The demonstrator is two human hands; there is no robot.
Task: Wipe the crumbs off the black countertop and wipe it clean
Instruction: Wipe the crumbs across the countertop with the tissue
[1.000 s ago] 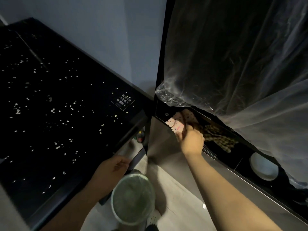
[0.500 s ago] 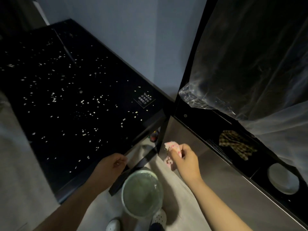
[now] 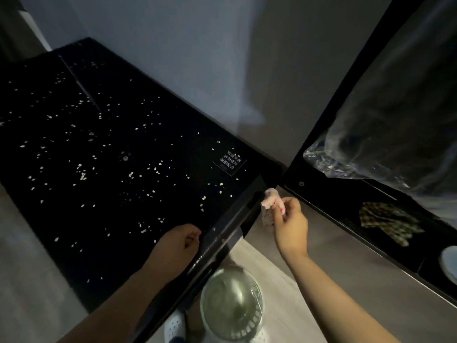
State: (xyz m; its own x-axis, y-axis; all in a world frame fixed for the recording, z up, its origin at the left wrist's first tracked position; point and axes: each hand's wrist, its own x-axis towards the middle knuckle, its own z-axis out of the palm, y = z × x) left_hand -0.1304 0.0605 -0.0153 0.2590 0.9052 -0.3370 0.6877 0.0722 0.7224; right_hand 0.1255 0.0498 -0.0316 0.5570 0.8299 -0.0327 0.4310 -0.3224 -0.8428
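Observation:
The black countertop (image 3: 103, 184) fills the left half of the view and is strewn with several pale crumbs (image 3: 82, 173). My right hand (image 3: 290, 224) holds a small pink-and-white cloth (image 3: 270, 203) in the air, just off the countertop's right corner. My left hand (image 3: 176, 246) rests on the countertop's front edge with its fingers curled and nothing visible in it.
A bin lined with a clear bag (image 3: 231, 304) stands on the floor below the counter's front edge. A small label plate (image 3: 230, 160) lies near the counter's right end. To the right is a dark shelf (image 3: 329, 201) with a checked cloth (image 3: 388, 221), a white dish (image 3: 450, 266) and plastic sheeting (image 3: 385, 134) above.
My right hand took the pink cloth from the dark shelf on the right and carried it left to the countertop's corner. My left hand stayed on the front edge.

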